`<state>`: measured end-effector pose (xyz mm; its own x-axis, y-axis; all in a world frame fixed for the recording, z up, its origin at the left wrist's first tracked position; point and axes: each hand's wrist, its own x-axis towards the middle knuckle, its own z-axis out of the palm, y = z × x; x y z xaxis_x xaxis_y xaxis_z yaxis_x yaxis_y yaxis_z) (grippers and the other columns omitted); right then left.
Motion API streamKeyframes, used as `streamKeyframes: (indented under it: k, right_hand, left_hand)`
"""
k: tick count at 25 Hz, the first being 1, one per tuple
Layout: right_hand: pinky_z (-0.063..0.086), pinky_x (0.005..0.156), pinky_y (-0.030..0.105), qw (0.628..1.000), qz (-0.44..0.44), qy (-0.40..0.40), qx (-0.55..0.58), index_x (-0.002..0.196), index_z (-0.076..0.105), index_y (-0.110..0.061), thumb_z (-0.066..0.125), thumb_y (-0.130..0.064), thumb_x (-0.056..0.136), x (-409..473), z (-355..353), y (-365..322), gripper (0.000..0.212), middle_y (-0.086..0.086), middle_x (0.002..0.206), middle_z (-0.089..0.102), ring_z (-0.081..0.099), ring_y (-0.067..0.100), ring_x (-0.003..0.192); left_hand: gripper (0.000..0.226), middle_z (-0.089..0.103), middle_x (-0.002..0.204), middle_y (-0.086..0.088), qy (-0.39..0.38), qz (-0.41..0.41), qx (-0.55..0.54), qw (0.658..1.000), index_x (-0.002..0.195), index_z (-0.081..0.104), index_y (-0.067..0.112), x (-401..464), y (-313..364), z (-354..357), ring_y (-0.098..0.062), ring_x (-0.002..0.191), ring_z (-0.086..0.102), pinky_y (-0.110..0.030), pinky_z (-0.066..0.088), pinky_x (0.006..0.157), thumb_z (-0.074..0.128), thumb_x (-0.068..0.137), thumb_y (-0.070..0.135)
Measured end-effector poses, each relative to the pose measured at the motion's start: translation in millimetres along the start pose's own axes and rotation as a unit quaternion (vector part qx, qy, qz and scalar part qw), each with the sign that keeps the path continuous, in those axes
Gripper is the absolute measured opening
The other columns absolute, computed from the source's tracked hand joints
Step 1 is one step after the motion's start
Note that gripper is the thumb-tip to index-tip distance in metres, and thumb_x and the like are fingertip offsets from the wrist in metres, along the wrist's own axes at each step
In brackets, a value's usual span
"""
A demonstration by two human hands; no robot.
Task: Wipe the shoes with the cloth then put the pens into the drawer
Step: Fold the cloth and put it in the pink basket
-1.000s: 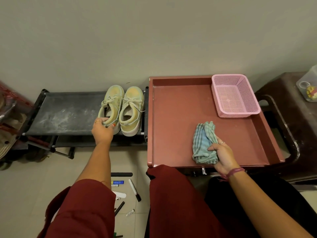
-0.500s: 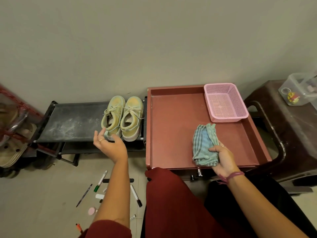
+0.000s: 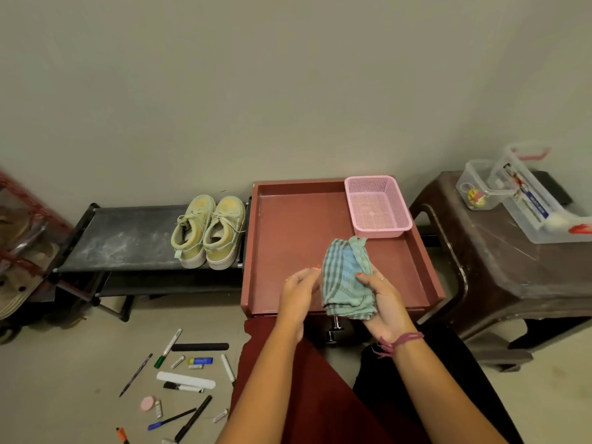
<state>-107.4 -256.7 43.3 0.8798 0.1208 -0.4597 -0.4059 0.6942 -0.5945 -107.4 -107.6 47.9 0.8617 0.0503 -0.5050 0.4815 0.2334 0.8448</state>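
Shoes (image 3: 209, 231) on rack (image 3: 128, 241); pens (image 3: 179, 389) on floor (image 3: 64, 379)

Maroon wristband (image 3: 404, 339), rings, prob. red nails

My right hand (image 3: 382, 301) is curled around a bunched green-and-blue checked cloth (image 3: 347, 278), thumb on top of the fabric, palm turned inward. A purple thread band sits on that wrist. My left hand (image 3: 299, 288) is just beside the cloth's left edge, fingers loosely extended toward it; I cannot tell whether the fingertips touch it. Both forearms are bare and reach forward from the bottom of the view, converging toward each other.
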Motion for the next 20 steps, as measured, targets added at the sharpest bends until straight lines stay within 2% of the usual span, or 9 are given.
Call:
streamKeyframes:
  k: [2, 5, 8, 10, 13, 15, 18, 20]
  right_hand:
    - [0.049, 0.093, 0.05, 0.999, -0.015, -0.001, -0.046, 0.133, 0.049, -0.015, 0.05, 0.001, 0.09, -13, 2, -2, 0.046, 0.018, 0.123, 0.062, 0.059, 0.036, 0.114]
    - [0.053, 0.09, 0.045, 0.99, -0.052, 0.009, -0.134, 0.135, 0.041, -0.024, 0.059, -0.001, 0.088, -28, -2, -5, 0.055, 0.01, 0.116, 0.068, 0.065, 0.029, 0.106]
    - [0.058, 0.075, 0.033, 0.944, -0.115, 0.007, -0.309, 0.133, 0.036, -0.033, 0.061, -0.011, 0.09, -36, -11, -12, 0.055, 0.01, 0.102, 0.072, 0.07, 0.022, 0.093]
    - [0.057, 0.069, 0.027, 0.912, -0.141, 0.008, -0.385, 0.126, 0.047, -0.026, 0.06, -0.016, 0.091, -40, -14, -19, 0.039, 0.009, 0.098, 0.072, 0.071, 0.018, 0.086]
    - [0.056, 0.069, 0.028, 0.907, -0.151, 0.064, -0.387, 0.103, 0.063, -0.012, 0.052, -0.02, 0.095, -41, -13, -26, 0.015, 0.006, 0.093, 0.07, 0.068, 0.015, 0.08]
    - [0.055, 0.073, 0.034, 0.921, -0.127, 0.102, -0.353, 0.091, 0.065, -0.011, 0.048, -0.019, 0.096, -41, -13, -27, 0.019, 0.005, 0.089, 0.067, 0.066, 0.017, 0.078]
    - [0.055, 0.076, 0.038, 0.933, -0.081, 0.082, -0.342, 0.101, 0.062, -0.003, 0.046, -0.019, 0.096, -42, -12, -30, 0.024, 0.007, 0.093, 0.065, 0.065, 0.02, 0.084]
    - [0.055, 0.071, 0.029, 0.926, -0.087, 0.049, -0.365, 0.105, 0.059, -0.004, 0.049, -0.024, 0.096, -43, -10, -34, 0.024, 0.003, 0.093, 0.064, 0.064, 0.014, 0.082]
  left_hand:
    - [0.026, 0.074, 0.102, -0.006, -0.066, -0.052, -0.041, 0.996, 0.103, 0.072, 0.014, -10, -4, 14, -0.02, 0.096, 0.071, -0.034, 0.054, 0.086, 0.057, 0.095, 0.034]
    - [0.028, 0.073, 0.106, -0.013, -0.09, -0.06, -0.098, 0.989, 0.113, 0.068, 0.009, -22, -12, 26, -0.025, 0.098, 0.07, -0.038, 0.055, 0.087, 0.058, 0.094, 0.028]
    - [0.024, 0.073, 0.106, -0.012, -0.069, -0.01, -0.083, 0.994, 0.115, 0.064, 0.01, -33, -23, 32, -0.025, 0.098, 0.07, -0.038, 0.056, 0.084, 0.059, 0.094, 0.021]
    - [0.027, 0.072, 0.109, -0.01, -0.075, 0.009, -0.086, 0.993, 0.12, 0.059, 0.01, -40, -28, 34, -0.025, 0.101, 0.069, -0.037, 0.056, 0.084, 0.06, 0.094, 0.019]
    - [0.034, 0.069, 0.116, -0.011, -0.088, 0.027, -0.091, 0.992, 0.126, 0.052, 0.01, -44, -32, 37, -0.024, 0.105, 0.067, -0.033, 0.056, 0.083, 0.06, 0.093, 0.014]
    - [0.037, 0.067, 0.119, -0.011, -0.094, 0.03, -0.093, 0.991, 0.128, 0.05, 0.011, -46, -31, 38, -0.025, 0.107, 0.066, -0.034, 0.056, 0.084, 0.062, 0.092, 0.01]
    - [0.04, 0.067, 0.12, -0.013, -0.109, 0.015, -0.089, 0.99, 0.127, 0.052, 0.012, -47, -28, 34, -0.027, 0.108, 0.066, -0.041, 0.053, 0.091, 0.065, 0.089, 0.012]
    - [0.037, 0.067, 0.12, -0.014, -0.126, 0.013, -0.075, 0.989, 0.126, 0.057, 0.012, -46, -22, 35, -0.028, 0.108, 0.066, -0.046, 0.051, 0.096, 0.061, 0.093, 0.027]
